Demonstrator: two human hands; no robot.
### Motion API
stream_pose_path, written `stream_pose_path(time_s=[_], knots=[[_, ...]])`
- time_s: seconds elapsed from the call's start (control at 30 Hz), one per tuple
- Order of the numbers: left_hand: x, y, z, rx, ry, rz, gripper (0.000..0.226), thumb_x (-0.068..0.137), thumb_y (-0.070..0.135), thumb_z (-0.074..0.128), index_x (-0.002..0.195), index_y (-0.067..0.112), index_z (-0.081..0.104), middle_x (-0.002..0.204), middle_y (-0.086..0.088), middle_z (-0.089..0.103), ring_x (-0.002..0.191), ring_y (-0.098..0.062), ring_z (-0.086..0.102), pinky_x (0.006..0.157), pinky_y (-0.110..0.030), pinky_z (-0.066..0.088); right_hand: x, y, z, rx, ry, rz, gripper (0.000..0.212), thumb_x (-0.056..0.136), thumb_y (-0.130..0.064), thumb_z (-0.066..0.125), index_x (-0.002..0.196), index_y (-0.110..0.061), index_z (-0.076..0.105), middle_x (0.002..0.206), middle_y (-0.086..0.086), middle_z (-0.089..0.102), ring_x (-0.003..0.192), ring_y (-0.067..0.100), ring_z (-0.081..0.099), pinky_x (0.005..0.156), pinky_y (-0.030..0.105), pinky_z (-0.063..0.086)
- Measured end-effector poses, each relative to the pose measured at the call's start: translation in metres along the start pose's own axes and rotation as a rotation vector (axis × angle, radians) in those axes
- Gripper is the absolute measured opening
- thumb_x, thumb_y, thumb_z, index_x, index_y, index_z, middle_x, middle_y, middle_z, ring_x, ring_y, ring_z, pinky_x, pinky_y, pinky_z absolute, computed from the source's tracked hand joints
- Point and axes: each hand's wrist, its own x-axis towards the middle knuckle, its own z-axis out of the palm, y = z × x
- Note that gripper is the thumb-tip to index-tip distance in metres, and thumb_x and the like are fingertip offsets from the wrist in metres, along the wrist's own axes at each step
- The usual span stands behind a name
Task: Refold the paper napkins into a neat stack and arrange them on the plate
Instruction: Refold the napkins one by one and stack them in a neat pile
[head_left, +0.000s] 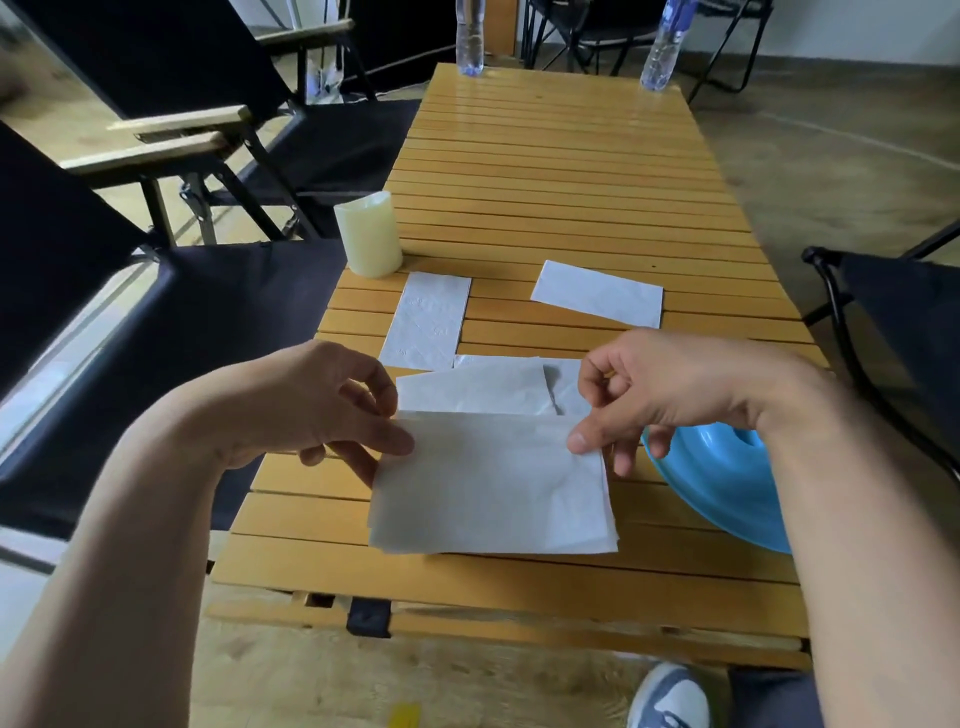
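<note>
My left hand (332, 405) and right hand (660, 395) each pinch a top corner of one napkin (493, 483) over the near surface (571, 171), mid-fold I judge, while a loose napkin (478, 387) lies just behind, two folded napkins (428, 319) lie farther off, and the blue plate (722, 483) at right shows none yet.

Bright daylight, wide-angle edge warp
</note>
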Motion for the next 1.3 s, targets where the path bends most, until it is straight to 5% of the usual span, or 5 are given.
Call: stream_pose_path(time_s=[0.27,0.47,0.63,0.9,1.3], knots=[[0.01,-0.012,-0.012,-0.011,0.1,-0.075,0.055,0.041,0.049,0.091,0.084,0.02,0.074,0.074,-0.005,0.076,0.056,-0.008,0.064,0.047,-0.022,0.037,0.008,0.004,-0.006,0.035,0.217,-0.053,0.039,0.067,-0.037,0.091,0.08,-0.015,0.062,0.057,-0.002,0.066,0.05,0.011,0.062,0.038,0.018,0.035],[0.054,-0.033,0.008,-0.095,0.491,-0.095,0.029,0.076,0.05,0.079,0.094,0.028,0.079,0.083,0.001,0.072,0.066,-0.009,0.063,0.054,-0.022,0.045,0.057,0.023,0.004,-0.062,0.676,-0.126,0.009,0.087,-0.028,0.075,0.094,-0.022,0.075,0.078,-0.005,0.072,0.076,0.014,0.071,0.068,0.028,0.049],[0.077,-0.037,0.027,0.143,0.511,0.01,0.026,0.082,0.044,0.079,0.103,0.029,0.075,0.086,0.014,0.063,0.065,-0.008,0.059,0.051,-0.021,0.04,0.087,0.03,0.02,-0.337,0.642,-0.082,0.032,0.097,-0.041,0.06,0.126,-0.031,0.066,0.106,-0.007,0.061,0.096,0.014,0.057,0.083,0.032,0.047],[0.081,-0.029,0.02,0.033,0.588,0.165,0.006,0.081,0.03,0.082,0.081,0.029,0.075,0.082,0.016,0.067,0.064,-0.007,0.063,0.043,-0.013,0.044,0.094,0.027,0.02,-0.36,0.728,-0.159,0.01,0.086,-0.032,0.073,0.08,-0.031,0.065,0.094,-0.007,0.059,0.085,0.014,0.061,0.068,0.027,0.044],[0.069,-0.021,0.013,-0.13,0.771,0.279,0.015,0.071,0.022,0.088,0.08,0.02,0.076,0.104,0.005,0.071,0.072,-0.005,0.071,0.061,-0.019,0.052,0.079,0.016,0.011,-0.152,0.881,-0.329,0.011,0.075,-0.027,0.085,0.076,-0.024,0.075,0.095,-0.011,0.075,0.079,-0.007,0.058,0.075,0.027,0.047]])
